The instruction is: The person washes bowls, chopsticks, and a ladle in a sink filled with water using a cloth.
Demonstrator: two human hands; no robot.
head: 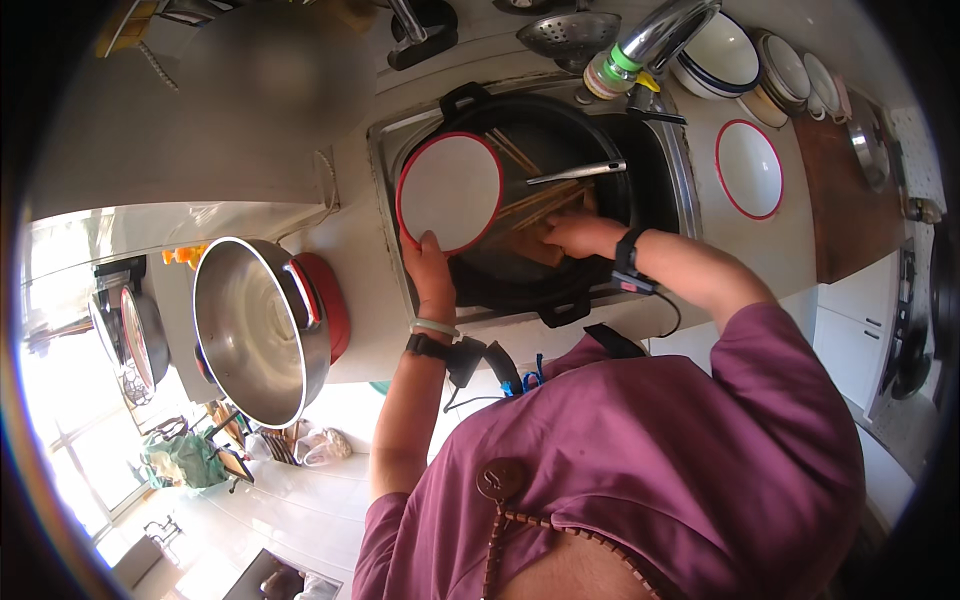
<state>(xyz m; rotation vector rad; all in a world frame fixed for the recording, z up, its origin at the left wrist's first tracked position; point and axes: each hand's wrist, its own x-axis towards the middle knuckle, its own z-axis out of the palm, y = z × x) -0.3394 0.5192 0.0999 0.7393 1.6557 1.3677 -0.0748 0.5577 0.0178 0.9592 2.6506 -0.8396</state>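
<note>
My left hand (430,271) grips the lower rim of a white enamel plate or bowl with a red rim (450,193), tilted over the left side of a large black pan (517,281) set in the sink. My right hand (585,235) is down inside the pan, at its right, with the fingers touching a brownish piece, perhaps a cloth or sponge (541,249). Whether the fingers close on it is hard to tell. Several wooden chopsticks (544,204) lie in the pan beside that hand. A metal-handled utensil (574,172) rests above them.
The faucet (667,34) and a green-capped jar (609,73) stand behind the sink. To the right are a red-rimmed white bowl (749,170), stacked enamel bowls (720,56) and a brown board (847,187). A large steel pot (251,330) is at the left; a perforated ladle (568,36) lies behind.
</note>
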